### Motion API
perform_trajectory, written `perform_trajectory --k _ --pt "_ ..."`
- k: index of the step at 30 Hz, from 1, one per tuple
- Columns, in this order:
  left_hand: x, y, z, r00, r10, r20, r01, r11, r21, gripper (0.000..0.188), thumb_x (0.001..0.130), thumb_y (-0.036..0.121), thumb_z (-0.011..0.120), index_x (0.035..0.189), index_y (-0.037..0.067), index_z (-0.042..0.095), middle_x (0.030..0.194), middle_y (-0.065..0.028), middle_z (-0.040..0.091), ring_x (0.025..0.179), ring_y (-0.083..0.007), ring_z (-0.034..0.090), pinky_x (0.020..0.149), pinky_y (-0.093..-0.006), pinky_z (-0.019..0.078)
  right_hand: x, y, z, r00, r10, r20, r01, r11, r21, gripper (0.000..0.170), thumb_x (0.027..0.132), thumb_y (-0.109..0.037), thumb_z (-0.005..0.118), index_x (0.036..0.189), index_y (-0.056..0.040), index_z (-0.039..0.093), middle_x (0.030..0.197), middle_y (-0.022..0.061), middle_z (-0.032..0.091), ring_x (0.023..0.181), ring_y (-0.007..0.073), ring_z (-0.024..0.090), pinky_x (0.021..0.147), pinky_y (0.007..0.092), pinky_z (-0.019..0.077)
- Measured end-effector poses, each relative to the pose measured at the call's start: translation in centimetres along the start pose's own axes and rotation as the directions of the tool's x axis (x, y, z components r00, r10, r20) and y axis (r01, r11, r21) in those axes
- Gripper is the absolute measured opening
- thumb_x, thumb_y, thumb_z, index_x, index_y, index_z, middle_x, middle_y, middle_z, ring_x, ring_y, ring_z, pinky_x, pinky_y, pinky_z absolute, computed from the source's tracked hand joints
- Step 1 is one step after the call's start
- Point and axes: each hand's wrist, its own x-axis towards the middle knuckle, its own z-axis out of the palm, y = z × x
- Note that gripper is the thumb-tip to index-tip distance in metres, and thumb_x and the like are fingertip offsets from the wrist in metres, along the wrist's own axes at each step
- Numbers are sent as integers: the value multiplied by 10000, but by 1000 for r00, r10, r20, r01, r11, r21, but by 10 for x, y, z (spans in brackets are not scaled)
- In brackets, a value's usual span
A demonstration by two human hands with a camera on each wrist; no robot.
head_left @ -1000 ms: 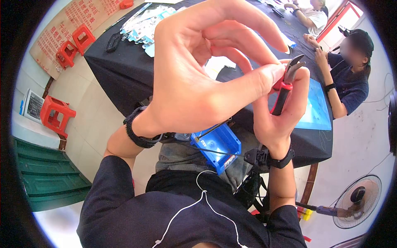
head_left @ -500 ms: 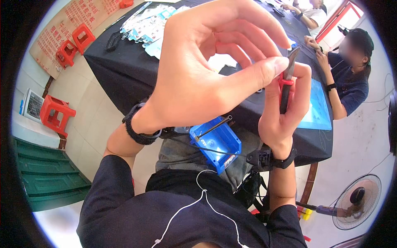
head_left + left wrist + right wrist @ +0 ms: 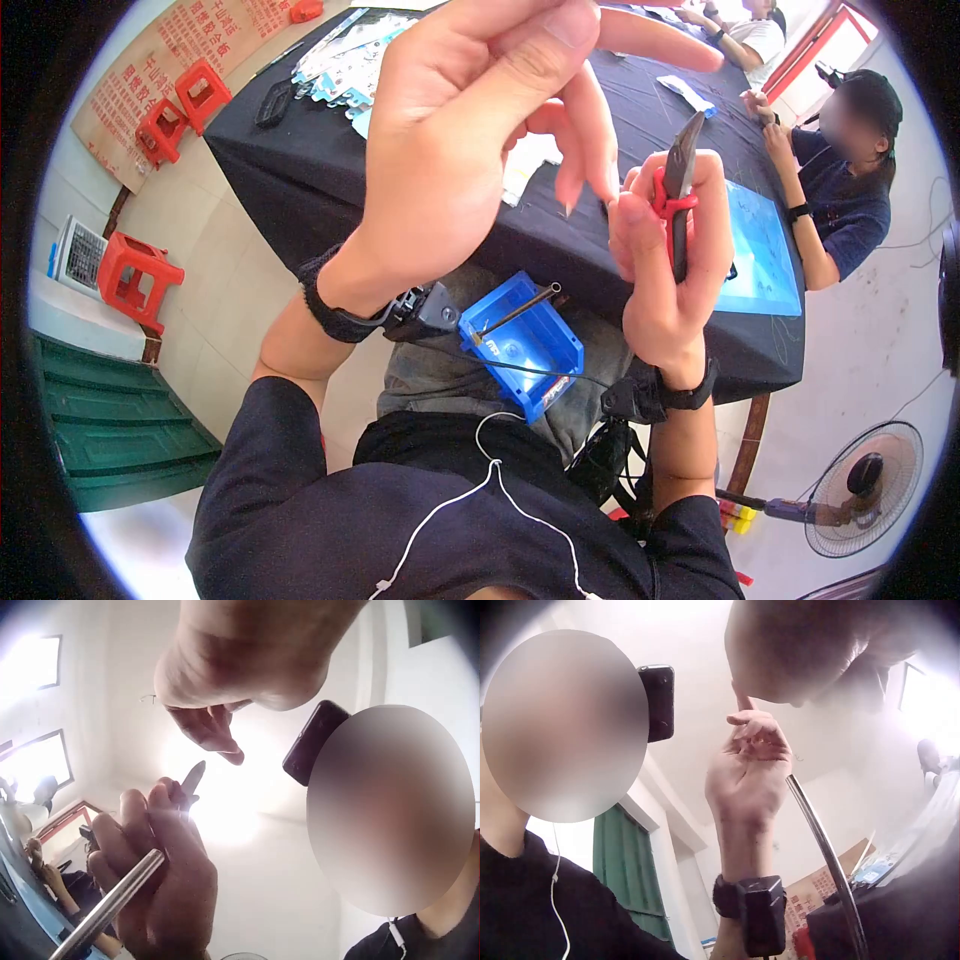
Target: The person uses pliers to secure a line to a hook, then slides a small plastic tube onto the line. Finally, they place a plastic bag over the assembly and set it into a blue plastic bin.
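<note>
My right hand [image 3: 680, 260] grips red-and-black cutters [image 3: 682, 165] in the head view, their dark pointed jaws upward. To their left and higher, my left hand [image 3: 450, 150] has its thumb against the fingers while other fingers extend; whether anything thin is pinched there I cannot tell. A gap separates the left fingertips from the cutters. The left wrist view shows the cutters' blade [image 3: 195, 778] above the right hand [image 3: 169, 877], below the left hand [image 3: 247, 660]. In the right wrist view, the left hand [image 3: 748, 776] is raised beyond the blurred right hand [image 3: 802, 652].
A blue bin [image 3: 535, 345] rests at my lap. The black-covered table [image 3: 270, 190] holds white-and-blue papers [image 3: 345, 65], a black tray [image 3: 273, 104] and a blue sheet [image 3: 755, 250]. Another person [image 3: 850, 170] sits at right; a fan [image 3: 865, 490] stands lower right.
My left hand has moved away from the cutters, up and to the left, and its thumb has closed against the fingers. The right hand still grips the cutters, now turned slightly.
</note>
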Motion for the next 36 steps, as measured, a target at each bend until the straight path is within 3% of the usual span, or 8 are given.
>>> perform_trajectory --k 5,9,14,16,17,27,32,36 --pt "6 0 -2 998 39 46 -44 994 97 226 847 21 736 1072 22 723 860 -106 650 762 -223 645 684 -299 498 0 -6 -3 988 116 99 -140 943 303 80 1002 -27 576 1022 -37 500 788 -16 512 610 32 419 539 211 301" --pt "7 0 -5 994 66 87 -81 982 173 220 851 34 739 1070 31 733 863 -106 637 756 -234 632 670 -303 489 2 -20 -4 961 236 142 -273 882 383 110 996 -47 583 1024 -41 477 757 -24 475 565 21 390 485 211 272" --pt "8 -8 -6 987 89 131 -120 962 245 213 855 47 741 1068 39 743 866 -106 624 749 -246 620 657 -308 480 2 -33 -4 920 341 191 -386 708 591 158 984 -57 596 1051 -43 454 743 -23 425 522 25 342 439 212 229" --pt "2 -28 -2 948 314 46 -317 929 190 214 821 73 781 1027 28 741 864 -126 644 737 -269 620 647 -317 480 -1 -32 -4 914 333 231 -401 663 632 214 982 -81 595 1146 -26 468 702 -16 407 501 29 313 432 210 209" --pt "1 -27 -3 948 314 46 -317 929 191 214 821 73 781 1027 28 741 864 -126 644 737 -269 620 647 -317 480 -2 -33 -4 908 321 269 -416 616 669 299 980 -104 593 1240 -8 482 661 -9 388 480 33 284 426 207 190" --pt "-3 -19 -14 964 235 127 -254 953 167 149 836 129 804 921 21 746 748 -114 694 630 -242 678 566 -304 491 1 -50 -3 852 350 388 -516 442 734 185 948 -98 598 1048 -51 449 633 4 392 457 24 278 399 214 170" --pt "-2 -19 -19 963 200 182 -226 964 139 138 853 150 795 896 27 749 718 -109 694 602 -220 683 547 -287 490 0 -39 -12 796 255 549 -605 308 734 206 945 -100 603 1042 -44 431 615 11 388 453 20 284 381 217 167" --pt "0 -24 -26 950 286 126 -298 949 98 207 785 151 850 724 42 686 576 -54 549 471 -180 538 457 -296 378 -1 -45 -12 751 265 605 -658 230 717 204 936 -86 599 1011 -51 413 608 18 387 450 33 279 379 218 171"
